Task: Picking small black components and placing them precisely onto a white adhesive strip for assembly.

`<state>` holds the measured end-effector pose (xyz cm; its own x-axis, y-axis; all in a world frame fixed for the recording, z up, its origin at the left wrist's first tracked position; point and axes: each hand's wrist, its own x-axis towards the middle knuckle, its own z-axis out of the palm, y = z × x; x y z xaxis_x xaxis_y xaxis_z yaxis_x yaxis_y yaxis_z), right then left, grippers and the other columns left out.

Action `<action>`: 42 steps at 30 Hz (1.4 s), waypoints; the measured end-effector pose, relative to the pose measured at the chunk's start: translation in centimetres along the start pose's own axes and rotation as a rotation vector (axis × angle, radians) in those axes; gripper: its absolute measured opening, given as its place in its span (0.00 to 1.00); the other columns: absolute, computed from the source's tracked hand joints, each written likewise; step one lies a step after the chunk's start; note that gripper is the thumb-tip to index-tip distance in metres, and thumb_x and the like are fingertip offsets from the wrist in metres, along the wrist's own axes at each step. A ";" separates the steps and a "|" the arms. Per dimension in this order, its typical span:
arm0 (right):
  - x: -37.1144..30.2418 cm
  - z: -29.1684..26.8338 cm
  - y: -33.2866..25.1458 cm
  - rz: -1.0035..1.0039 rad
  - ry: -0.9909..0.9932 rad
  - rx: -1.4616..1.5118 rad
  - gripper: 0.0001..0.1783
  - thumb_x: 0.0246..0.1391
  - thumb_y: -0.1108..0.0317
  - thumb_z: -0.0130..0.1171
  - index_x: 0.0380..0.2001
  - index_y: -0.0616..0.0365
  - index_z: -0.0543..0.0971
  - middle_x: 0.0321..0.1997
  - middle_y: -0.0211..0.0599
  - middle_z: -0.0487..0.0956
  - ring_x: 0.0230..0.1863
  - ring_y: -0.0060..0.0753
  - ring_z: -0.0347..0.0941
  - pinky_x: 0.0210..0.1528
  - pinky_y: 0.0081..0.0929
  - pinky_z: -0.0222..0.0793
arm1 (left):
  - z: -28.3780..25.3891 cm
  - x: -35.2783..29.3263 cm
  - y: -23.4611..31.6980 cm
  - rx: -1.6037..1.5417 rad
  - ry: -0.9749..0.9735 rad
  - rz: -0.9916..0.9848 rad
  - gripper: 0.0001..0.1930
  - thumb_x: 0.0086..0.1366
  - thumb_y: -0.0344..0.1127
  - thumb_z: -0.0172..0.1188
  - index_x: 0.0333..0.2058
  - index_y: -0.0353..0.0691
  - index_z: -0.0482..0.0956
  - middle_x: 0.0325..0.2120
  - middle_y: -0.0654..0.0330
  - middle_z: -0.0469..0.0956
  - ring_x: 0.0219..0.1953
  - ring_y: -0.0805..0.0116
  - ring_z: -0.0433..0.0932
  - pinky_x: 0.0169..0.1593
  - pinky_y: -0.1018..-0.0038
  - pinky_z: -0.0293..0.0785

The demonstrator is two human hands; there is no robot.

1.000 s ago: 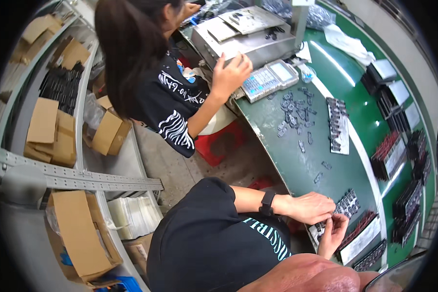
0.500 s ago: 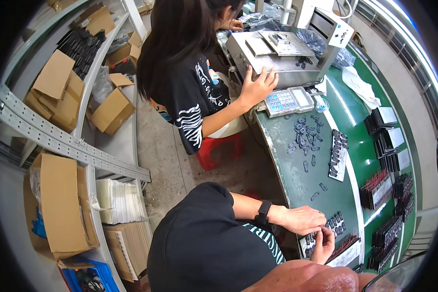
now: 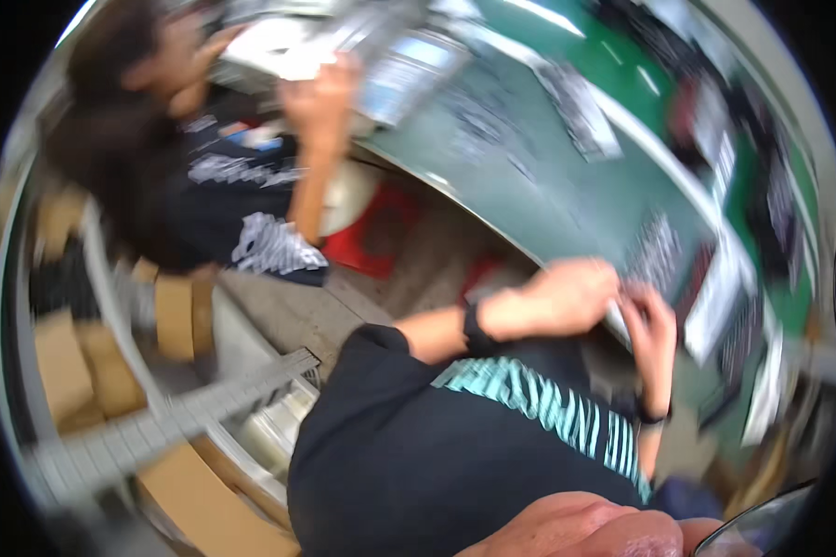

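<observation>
At the near edge of the green table [image 3: 557,200], my left hand [image 3: 567,295] is curled closed, a black band around its wrist. My right hand [image 3: 653,320] meets it with thumb and fingers pinched together. Whatever lies between the fingertips is too small and blurred to make out. Just beyond my hands, a blurred group of small black parts [image 3: 655,251] sits on the table. To its right are a dark red bundle [image 3: 698,274] and a white board [image 3: 718,302].
A co-worker's hand [image 3: 320,93] is raised beside a keypad unit [image 3: 413,74] at the far left. Loose dark parts [image 3: 488,125] are scattered near a white strip [image 3: 581,111]. A red stool [image 3: 372,232], a metal shelf [image 3: 176,427] and a cardboard box [image 3: 214,501] stand left.
The view has swung, blurring everything and shifting the co-worker and table up and left. My hands stay together, lifted off the small parts. The co-worker's hand has come up.
</observation>
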<state>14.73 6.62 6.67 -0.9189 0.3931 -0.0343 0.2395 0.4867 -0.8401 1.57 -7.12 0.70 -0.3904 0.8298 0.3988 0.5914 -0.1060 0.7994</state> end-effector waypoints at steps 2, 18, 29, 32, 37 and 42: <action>-1.1 -0.6 0.8 -0.115 0.091 -0.059 0.12 0.58 0.77 0.58 0.46 0.67 0.79 0.47 0.42 0.81 0.50 0.34 0.77 0.55 0.27 0.70 | -0.4 -0.4 0.8 -0.026 -0.072 -0.105 0.08 0.66 0.37 0.57 0.32 0.38 0.76 0.30 0.49 0.76 0.34 0.47 0.77 0.36 0.57 0.73; -6.7 -9.1 5.4 0.195 0.593 -0.039 0.10 0.62 0.72 0.58 0.44 0.64 0.82 0.39 0.31 0.83 0.42 0.18 0.76 0.46 0.17 0.69 | 4.1 2.4 0.5 0.165 -0.434 -0.312 0.12 0.66 0.39 0.61 0.28 0.36 0.78 0.19 0.52 0.77 0.24 0.52 0.78 0.31 0.61 0.71; -3.8 -18.7 10.3 0.260 0.482 -0.390 0.12 0.63 0.70 0.57 0.47 0.63 0.80 0.42 0.31 0.82 0.43 0.21 0.77 0.48 0.19 0.70 | 2.5 2.9 1.7 0.190 -0.382 -0.264 0.11 0.65 0.36 0.62 0.27 0.35 0.77 0.19 0.53 0.76 0.23 0.55 0.77 0.29 0.63 0.72; 0.6 -19.9 13.0 0.061 0.410 -0.592 0.14 0.62 0.67 0.59 0.49 0.60 0.80 0.43 0.35 0.82 0.43 0.27 0.77 0.47 0.21 0.70 | 0.6 4.8 4.4 -0.135 -0.416 -0.313 0.09 0.65 0.33 0.63 0.28 0.34 0.79 0.20 0.56 0.78 0.21 0.60 0.76 0.28 0.69 0.72; 5.3 -24.1 20.5 0.097 0.253 -0.602 0.15 0.63 0.64 0.58 0.49 0.59 0.81 0.44 0.34 0.80 0.45 0.27 0.76 0.48 0.23 0.70 | -2.9 7.9 8.9 -1.188 -0.785 0.133 0.11 0.57 0.37 0.73 0.31 0.38 0.82 0.24 0.62 0.77 0.22 0.69 0.73 0.25 0.74 0.67; 7.1 -23.1 19.9 0.039 0.147 -0.679 0.16 0.64 0.61 0.57 0.48 0.59 0.80 0.45 0.32 0.79 0.45 0.26 0.75 0.47 0.22 0.69 | -3.3 8.1 9.1 -1.282 -0.790 0.346 0.19 0.59 0.50 0.71 0.28 0.38 0.82 0.26 0.59 0.78 0.23 0.65 0.78 0.22 0.77 0.72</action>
<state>20.28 37.15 2.21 -0.8649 0.4988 0.0565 0.4590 0.8314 -0.3131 1.45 -3.14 12.71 0.3380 0.6914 0.6386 -0.5717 -0.3881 0.7228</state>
